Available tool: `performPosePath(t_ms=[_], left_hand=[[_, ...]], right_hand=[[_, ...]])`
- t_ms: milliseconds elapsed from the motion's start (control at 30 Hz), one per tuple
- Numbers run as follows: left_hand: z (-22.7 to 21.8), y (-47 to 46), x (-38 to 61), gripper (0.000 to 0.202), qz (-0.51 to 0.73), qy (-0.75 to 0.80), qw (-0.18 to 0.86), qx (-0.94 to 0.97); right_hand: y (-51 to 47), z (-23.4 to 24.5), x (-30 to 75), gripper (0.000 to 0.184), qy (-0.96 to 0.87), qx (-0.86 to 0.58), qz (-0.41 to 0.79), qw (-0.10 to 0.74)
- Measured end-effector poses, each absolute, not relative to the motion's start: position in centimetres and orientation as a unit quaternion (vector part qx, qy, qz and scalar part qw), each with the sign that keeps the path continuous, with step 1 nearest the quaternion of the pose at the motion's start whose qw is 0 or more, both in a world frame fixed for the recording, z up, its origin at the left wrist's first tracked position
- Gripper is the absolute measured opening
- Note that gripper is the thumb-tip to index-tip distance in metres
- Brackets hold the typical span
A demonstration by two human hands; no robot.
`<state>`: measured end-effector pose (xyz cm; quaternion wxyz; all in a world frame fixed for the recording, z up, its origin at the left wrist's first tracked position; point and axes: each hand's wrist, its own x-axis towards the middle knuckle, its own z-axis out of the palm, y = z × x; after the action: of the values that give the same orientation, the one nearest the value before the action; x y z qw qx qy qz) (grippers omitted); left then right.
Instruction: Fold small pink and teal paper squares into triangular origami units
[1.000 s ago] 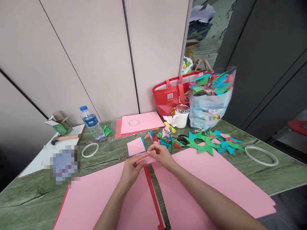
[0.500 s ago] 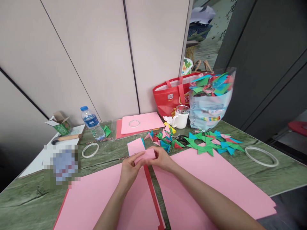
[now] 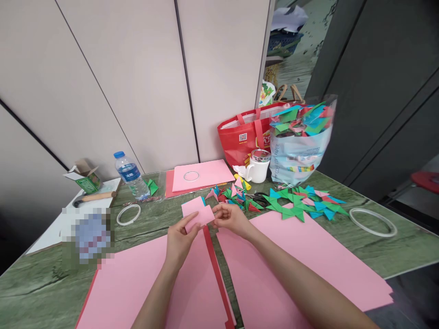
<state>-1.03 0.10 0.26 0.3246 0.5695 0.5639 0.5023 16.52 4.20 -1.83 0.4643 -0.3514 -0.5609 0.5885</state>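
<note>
My left hand (image 3: 181,240) pinches a small pink paper rectangle (image 3: 202,216) between thumb and fingers, above the table. At its right end, my right hand (image 3: 233,220) has its fingers loosely curled and apart. They are close to the paper's edge; whether they touch it I cannot tell. Just behind lies a small stack of paper pieces (image 3: 192,205), pink on top with blue showing at the side. Large pink sheets lie under my forearms, one pile on the left (image 3: 144,269) and another on the right (image 3: 295,256), with a red strip along the left pile.
Folded paper pieces (image 3: 236,194), scissors (image 3: 260,198) and green paper stars (image 3: 288,205) lie beyond my hands. Farther back stand a white mug (image 3: 259,169), a red bag (image 3: 236,146), a full plastic bag (image 3: 298,151) and a water bottle (image 3: 132,176). White rings (image 3: 373,222) lie about.
My right fingers have drawn back from gripping the pink paper to its right edge and loosened. The left hand has shifted slightly left, still holding the paper, now more exposed.
</note>
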Motion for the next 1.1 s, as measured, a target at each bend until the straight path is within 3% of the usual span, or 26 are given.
performPosePath(t_ms=[100,233,600,700,833,1100], left_hand=[[0.4,0.2,-1.2,0.038,0.505,0.572,0.314,0.565],[0.7,0.0,-0.8,0.034,0.493,0.559,0.317,0.586],[0.7,-0.2,-0.4,0.046,0.45,0.572,0.348,0.591],[0.5,-0.1,-0.3,0.044,0.443,0.565,0.355,0.599],[0.1,-0.3,0.0,0.039,0.458,0.508,0.436,0.585],[0.7,-0.2,0.0,0.03,0.506,0.436,0.517,0.535]], right_hand=[[4.3,-1.6,16.8,0.029,-0.528,-0.336,0.608,0.488],[3.7,-1.6,16.1,0.044,-0.539,-0.328,0.626,0.459],[4.5,-2.2,16.0,0.022,-0.528,-0.403,0.573,0.481],[4.5,-2.3,15.8,0.027,-0.507,-0.395,0.577,0.504],[4.1,-2.3,15.7,0.043,-0.545,-0.379,0.572,0.481],[4.1,-1.7,16.3,0.034,-0.582,-0.357,0.555,0.475]])
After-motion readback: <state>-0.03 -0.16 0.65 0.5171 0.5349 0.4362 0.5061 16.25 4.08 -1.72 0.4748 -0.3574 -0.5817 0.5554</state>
